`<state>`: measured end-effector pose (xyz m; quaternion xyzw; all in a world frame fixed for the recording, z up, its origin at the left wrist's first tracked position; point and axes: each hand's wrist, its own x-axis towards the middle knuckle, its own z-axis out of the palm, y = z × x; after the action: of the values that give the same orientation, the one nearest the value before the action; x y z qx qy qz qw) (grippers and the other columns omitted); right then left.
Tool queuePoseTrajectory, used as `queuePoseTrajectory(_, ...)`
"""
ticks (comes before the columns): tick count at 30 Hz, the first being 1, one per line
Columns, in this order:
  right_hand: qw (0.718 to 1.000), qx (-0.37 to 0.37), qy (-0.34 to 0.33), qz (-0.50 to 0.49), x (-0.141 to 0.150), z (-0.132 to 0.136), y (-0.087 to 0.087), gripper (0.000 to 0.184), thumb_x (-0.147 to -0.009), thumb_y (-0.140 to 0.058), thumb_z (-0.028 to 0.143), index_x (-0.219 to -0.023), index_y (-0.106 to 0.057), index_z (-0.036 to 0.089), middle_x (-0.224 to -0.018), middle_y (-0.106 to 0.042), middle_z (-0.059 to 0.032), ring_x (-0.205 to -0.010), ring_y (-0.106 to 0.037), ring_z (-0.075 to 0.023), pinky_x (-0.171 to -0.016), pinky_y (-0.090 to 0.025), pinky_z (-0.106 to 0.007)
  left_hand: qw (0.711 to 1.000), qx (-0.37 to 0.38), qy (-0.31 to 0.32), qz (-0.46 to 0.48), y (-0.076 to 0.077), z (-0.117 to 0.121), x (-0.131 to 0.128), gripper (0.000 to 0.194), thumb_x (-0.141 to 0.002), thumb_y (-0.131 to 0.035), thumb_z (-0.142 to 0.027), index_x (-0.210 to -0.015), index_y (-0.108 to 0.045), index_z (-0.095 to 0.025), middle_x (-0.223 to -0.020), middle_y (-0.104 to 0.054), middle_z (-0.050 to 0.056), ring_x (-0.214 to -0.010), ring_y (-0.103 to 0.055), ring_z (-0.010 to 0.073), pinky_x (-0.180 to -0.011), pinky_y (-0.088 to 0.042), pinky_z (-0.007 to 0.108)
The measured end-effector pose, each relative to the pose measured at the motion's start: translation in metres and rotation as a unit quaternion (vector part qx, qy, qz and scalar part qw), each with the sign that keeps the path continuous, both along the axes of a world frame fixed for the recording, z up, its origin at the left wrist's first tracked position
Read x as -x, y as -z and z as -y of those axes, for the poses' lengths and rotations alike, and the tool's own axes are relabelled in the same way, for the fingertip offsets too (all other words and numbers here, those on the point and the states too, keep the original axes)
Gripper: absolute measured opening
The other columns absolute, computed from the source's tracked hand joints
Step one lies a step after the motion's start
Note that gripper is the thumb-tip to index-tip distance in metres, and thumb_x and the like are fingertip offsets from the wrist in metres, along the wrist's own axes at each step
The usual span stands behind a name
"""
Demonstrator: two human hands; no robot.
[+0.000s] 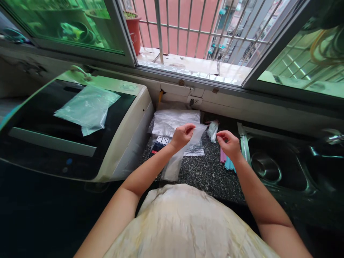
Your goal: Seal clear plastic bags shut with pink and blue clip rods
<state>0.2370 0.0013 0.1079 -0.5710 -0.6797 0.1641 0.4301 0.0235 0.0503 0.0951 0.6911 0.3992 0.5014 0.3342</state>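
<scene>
My left hand [184, 136] is closed in a pinch on a clear plastic bag [198, 134], which slants down over the counter toward my body. To the right, my right hand [230, 144] is also closed, thumb and fingertips together; anything between them is too small to make out. Just left of its fingertips lies a small crumpled plastic packet [213, 131]. Pink strips [223, 156] and light blue strips [230, 165] lie below that hand, partly covered by it. Behind my left hand is a stack of clear plastic bags [172, 120].
A phone [156, 147] showing a timer lies partly under plastic. At left stands a washing machine [131, 143] with more plastic bags [88, 107] on its lid. A steel sink [292, 157] holding a metal bowl [266, 166] borders the speckled counter [206, 179] at right.
</scene>
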Motion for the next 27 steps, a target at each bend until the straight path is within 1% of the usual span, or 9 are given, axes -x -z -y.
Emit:
queuePoseTrajectory(2,0.993,0.069,0.017,-0.098,0.016,0.004,0.002,0.023,-0.076,-0.054,0.041,-0.076,-0.058,0.019,-0.067,-0.06,-0.0015,-0.059,-0.054,-0.0139,-0.056,-0.045,-0.028,0.997,-0.057,-0.032,-0.049,-0.006,-0.002,-0.001,0.016,-0.075,-0.052,-0.018,-0.086,-0.064,-0.015,-0.082,-0.069,0.006,-0.073,-0.063,0.013,-0.072,-0.051,0.025)
queuePoseTrajectory(4,0.978,0.141,-0.036,-0.152,0.036,0.006,0.004,0.032,-0.076,-0.052,0.049,-0.072,-0.057,0.018,-0.063,-0.059,-0.0012,-0.056,-0.054,-0.0134,-0.054,-0.044,-0.027,0.99,-0.099,-0.048,-0.084,-0.01,-0.003,-0.004,0.017,-0.075,-0.053,-0.017,-0.088,-0.065,-0.017,-0.088,-0.069,0.006,-0.08,-0.064,0.0144,-0.078,-0.051,0.026)
queuePoseTrajectory(6,0.971,0.152,-0.06,-0.175,0.055,0.006,0.006,0.037,-0.073,-0.052,0.055,-0.077,-0.056,0.018,-0.069,-0.06,-0.0022,-0.06,-0.055,-0.0139,-0.055,-0.045,-0.027,0.989,-0.111,-0.042,-0.09,-0.013,-0.003,-0.009,0.018,-0.075,-0.053,-0.016,-0.09,-0.064,-0.017,-0.09,-0.069,0.006,-0.082,-0.064,0.0138,-0.078,-0.051,0.025)
queuePoseTrajectory(9,0.984,0.1,-0.03,-0.142,0.071,0.002,0.01,0.044,-0.066,-0.061,0.056,-0.089,-0.053,0.019,-0.086,-0.06,-0.0045,-0.068,-0.055,-0.0151,-0.059,-0.046,-0.028,0.996,-0.081,-0.009,-0.043,-0.02,-0.006,-0.015,0.02,-0.077,-0.052,-0.017,-0.093,-0.063,-0.015,-0.086,-0.069,0.006,-0.07,-0.063,0.0101,-0.067,-0.053,0.021)
queuePoseTrajectory(12,0.996,0.054,0.006,-0.065,0.072,-0.001,0.017,0.047,-0.065,-0.063,0.054,-0.096,-0.051,0.02,-0.094,-0.057,-0.0061,-0.074,-0.055,-0.0168,-0.063,-0.046,-0.031,0.998,-0.054,0.001,0.018,-0.031,-0.015,-0.014,0.018,-0.078,-0.051,-0.018,-0.092,-0.062,-0.013,-0.081,-0.068,0.004,-0.062,-0.061,0.0073,-0.06,-0.052,0.018)
queuePoseTrajectory(16,0.998,0.045,0.018,-0.032,0.069,0.002,0.027,0.043,-0.07,-0.058,0.053,-0.096,-0.048,0.02,-0.092,-0.055,-0.0059,-0.071,-0.054,-0.016,-0.061,-0.045,-0.031,0.996,-0.068,-0.017,0.059,-0.053,-0.028,-0.005,0.016,-0.077,-0.052,-0.02,-0.09,-0.061,-0.014,-0.077,-0.066,0.001,-0.061,-0.059,0.0059,-0.059,-0.05,0.017)
queuePoseTrajectory(19,0.998,0.01,0.052,-0.034,0.078,0.0,0.025,0.041,-0.072,-0.055,0.053,-0.095,-0.046,0.021,-0.088,-0.053,-0.0038,-0.068,-0.053,-0.0151,-0.061,-0.044,-0.03,0.995,-0.081,-0.019,0.06,-0.065,-0.033,-0.003,0.016,-0.076,-0.053,-0.019,-0.09,-0.061,-0.015,-0.074,-0.065,0.0,-0.06,-0.058,0.0055,-0.059,-0.05,0.016)
queuePoseTrajectory(23,0.991,-0.06,0.114,0.021,0.095,-0.014,0.023,0.045,-0.068,-0.059,0.052,-0.096,-0.042,0.021,-0.091,-0.051,-0.0047,-0.07,-0.05,-0.0159,-0.065,-0.043,-0.032,0.993,-0.095,-0.036,0.06,-0.074,-0.034,-0.008,0.015,-0.076,-0.053,-0.017,-0.088,-0.061,-0.015,-0.072,-0.064,-0.001,-0.06,-0.058,0.0056,-0.06,-0.049,0.017)
queuePoseTrajectory(27,0.982,-0.081,0.161,0.056,0.107,-0.032,0.035,0.038,-0.07,-0.057,0.046,-0.093,-0.042,0.02,-0.091,-0.05,-0.0051,-0.068,-0.048,-0.016,-0.066,-0.041,-0.033,0.99,-0.107,-0.057,0.067,-0.081,-0.039,-0.008,0.013,-0.076,-0.052,-0.016,-0.087,-0.06,-0.016,-0.072,-0.062,-0.001,-0.061,-0.057,0.0057,-0.061,-0.048,0.017)
